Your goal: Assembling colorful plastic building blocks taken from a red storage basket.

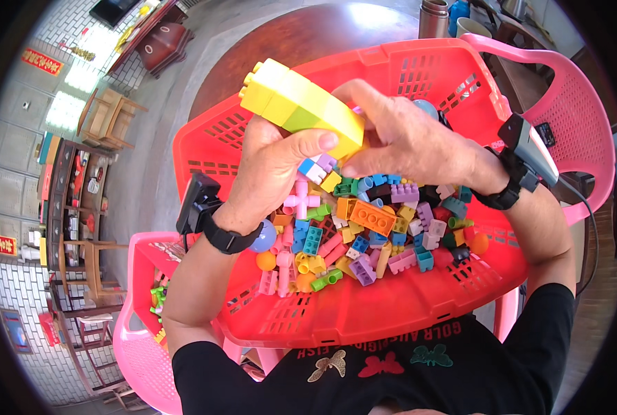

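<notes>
Above the basket, my left hand (274, 155) grips a curved stack of yellow toy bricks (301, 104), its thumb lying along the near side. The stack is tilted, with round studs showing at its upper left end; one brick in its middle looks yellow-green. My right hand (412, 135) is closed around the right end of the same stack, index finger above and thumb below. A speck of purple shows between these fingers; I cannot make out what it is. Below both hands lie loose toy bricks, among them an orange brick (371, 216) and a pink cross-shaped piece (301, 199).
The red slotted basket (308, 321) rests in front of me, with pink chairs (564, 104) at right and lower left. Behind it is a round wooden table (253, 52) bearing a metal flask (433, 19). Wooden furniture stands along the left wall. Straps with devices circle both wrists.
</notes>
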The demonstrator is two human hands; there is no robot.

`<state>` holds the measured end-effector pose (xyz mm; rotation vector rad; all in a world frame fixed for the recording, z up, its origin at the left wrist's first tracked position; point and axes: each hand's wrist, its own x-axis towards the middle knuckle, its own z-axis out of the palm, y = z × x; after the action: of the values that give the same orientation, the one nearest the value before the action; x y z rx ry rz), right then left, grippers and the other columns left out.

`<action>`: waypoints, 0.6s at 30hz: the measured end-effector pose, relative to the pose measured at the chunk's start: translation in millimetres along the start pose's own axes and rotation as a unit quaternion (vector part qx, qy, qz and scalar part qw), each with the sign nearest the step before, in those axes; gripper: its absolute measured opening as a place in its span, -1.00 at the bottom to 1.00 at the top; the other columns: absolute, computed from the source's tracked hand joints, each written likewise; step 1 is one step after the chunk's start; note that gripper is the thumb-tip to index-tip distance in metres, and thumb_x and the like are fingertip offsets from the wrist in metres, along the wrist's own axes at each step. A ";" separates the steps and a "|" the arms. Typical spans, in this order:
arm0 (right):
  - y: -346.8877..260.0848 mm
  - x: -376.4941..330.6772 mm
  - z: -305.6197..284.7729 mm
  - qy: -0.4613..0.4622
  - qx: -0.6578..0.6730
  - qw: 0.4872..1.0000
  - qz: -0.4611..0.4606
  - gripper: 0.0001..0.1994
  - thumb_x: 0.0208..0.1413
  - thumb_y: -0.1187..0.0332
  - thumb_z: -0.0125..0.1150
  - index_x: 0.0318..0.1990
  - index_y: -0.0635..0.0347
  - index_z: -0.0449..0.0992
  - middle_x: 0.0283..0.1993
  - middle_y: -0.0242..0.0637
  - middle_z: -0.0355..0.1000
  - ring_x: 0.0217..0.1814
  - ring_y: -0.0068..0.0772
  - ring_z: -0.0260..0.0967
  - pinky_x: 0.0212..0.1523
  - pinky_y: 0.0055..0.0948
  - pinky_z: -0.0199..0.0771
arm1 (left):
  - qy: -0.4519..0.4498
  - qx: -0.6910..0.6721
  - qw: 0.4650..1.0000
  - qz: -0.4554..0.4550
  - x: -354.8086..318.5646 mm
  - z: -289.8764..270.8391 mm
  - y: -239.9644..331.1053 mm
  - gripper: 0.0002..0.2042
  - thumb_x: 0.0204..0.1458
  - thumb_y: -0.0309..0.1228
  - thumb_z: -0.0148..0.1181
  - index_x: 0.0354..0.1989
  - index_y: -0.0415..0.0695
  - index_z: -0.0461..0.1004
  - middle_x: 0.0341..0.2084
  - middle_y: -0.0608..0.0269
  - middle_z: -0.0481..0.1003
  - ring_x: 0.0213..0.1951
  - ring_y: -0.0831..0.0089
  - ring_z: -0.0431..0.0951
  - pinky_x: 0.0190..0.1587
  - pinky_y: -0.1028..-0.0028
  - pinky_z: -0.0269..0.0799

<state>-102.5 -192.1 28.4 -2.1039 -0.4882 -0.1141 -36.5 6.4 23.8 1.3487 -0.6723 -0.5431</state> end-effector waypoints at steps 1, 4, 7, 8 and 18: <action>0.5 -0.3 3.9 0.006 -0.022 0.999 -0.034 -0.49 -0.01 0.33 0.30 0.04 0.21 0.17 -0.46 -0.21 0.43 -0.43 -0.47 0.34 -0.42 -0.49 0.31 | 0.000 0.000 1.000 -0.002 -0.9 1.8 1.1 -0.69 0.02 -0.46 0.23 -0.08 -0.27 0.37 -0.21 0.18 0.49 -0.16 0.42 0.52 -0.05 0.41 0.44; -0.1 2.6 0.8 0.038 -0.003 0.999 -0.032 -0.51 -0.05 0.32 0.32 -0.04 0.26 0.19 -0.46 -0.12 0.41 -0.40 -0.23 0.39 -0.39 -0.36 0.34 | 0.014 -0.037 0.998 0.046 -0.6 6.8 0.3 -0.70 0.02 -0.48 0.22 -0.08 -0.27 0.35 -0.20 0.17 0.48 -0.14 0.41 0.51 -0.04 0.39 0.44; -5.9 5.3 -7.0 0.061 0.000 0.997 -0.040 -0.54 -0.05 0.31 0.32 -0.10 0.28 0.20 -0.45 -0.03 0.41 -0.39 -0.04 0.42 -0.39 -0.24 0.35 | 0.044 -0.160 0.982 0.089 3.1 6.4 -2.8 -0.70 0.02 -0.49 0.21 -0.08 -0.27 0.34 -0.19 0.16 0.47 -0.13 0.39 0.52 -0.04 0.37 0.45; -5.0 5.1 -6.7 0.068 -0.023 0.996 -0.047 -0.54 -0.05 0.30 0.32 -0.10 0.28 0.20 -0.45 -0.03 0.41 -0.39 -0.03 0.41 -0.39 -0.25 0.35 | 0.048 -0.178 0.980 0.074 3.3 7.1 -4.8 -0.70 0.03 -0.49 0.21 -0.08 -0.27 0.34 -0.18 0.15 0.47 -0.13 0.37 0.52 -0.02 0.35 0.45; 7.1 3.7 -4.1 0.084 -0.041 0.994 -0.055 -0.51 -0.04 0.27 0.32 -0.04 0.23 0.19 -0.55 -0.25 0.31 -0.53 -0.41 0.22 -0.49 -0.43 0.22 | 0.034 -0.172 0.984 0.033 4.0 5.3 -8.4 -0.70 0.04 -0.53 0.18 -0.06 -0.29 0.32 -0.16 0.12 0.46 -0.08 0.33 0.50 0.02 0.32 0.44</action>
<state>-95.9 -197.7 26.1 -2.1249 -0.5046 -0.3779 -37.3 -1.4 16.5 1.0124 -0.5363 -0.5297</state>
